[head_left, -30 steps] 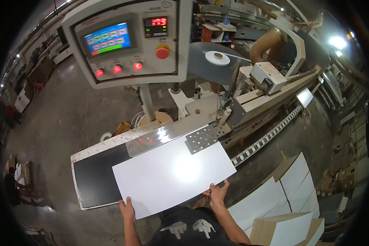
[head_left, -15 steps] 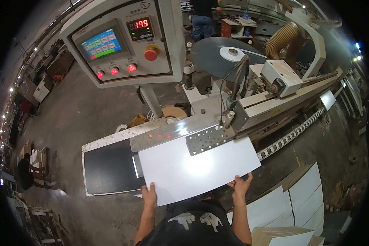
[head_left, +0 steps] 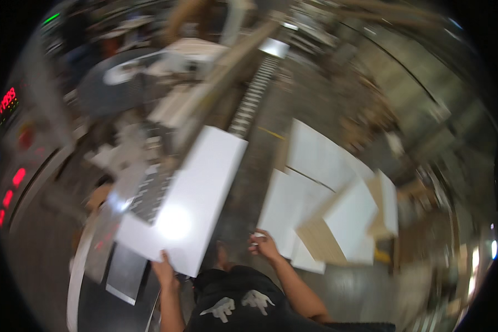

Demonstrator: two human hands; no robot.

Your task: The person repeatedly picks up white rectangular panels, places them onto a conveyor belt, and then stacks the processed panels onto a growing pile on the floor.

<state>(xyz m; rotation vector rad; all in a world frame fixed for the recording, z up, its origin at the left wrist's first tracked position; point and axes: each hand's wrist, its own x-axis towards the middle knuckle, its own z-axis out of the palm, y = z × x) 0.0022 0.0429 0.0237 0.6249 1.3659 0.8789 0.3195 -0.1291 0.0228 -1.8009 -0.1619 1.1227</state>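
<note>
A white rectangular panel [head_left: 196, 191] lies at the machine, its far part against a perforated dark plate [head_left: 148, 193]. My left hand [head_left: 165, 271] grips the panel's near edge, thumb on top and fingers hidden beneath. Off to the right of the panel, my right hand [head_left: 264, 245] is in the air, its fingers loosely bent and apart, with no held thing visible. It is nearest to the white boards [head_left: 279, 207] stacked low at the right. Motion blur softens the whole view.
Tilted panel stacks with tan edges [head_left: 322, 240] stand at right. A ribbed roller track [head_left: 254, 97] runs away beside the machine's long beam [head_left: 218, 72], with a white piece [head_left: 274, 47] at its far end. The control box's red lights [head_left: 19, 177] are at far left.
My view has swung right, bringing the stacks toward the middle. My right hand has let go of the panel and moved away from it; my left hand still holds its near edge.
</note>
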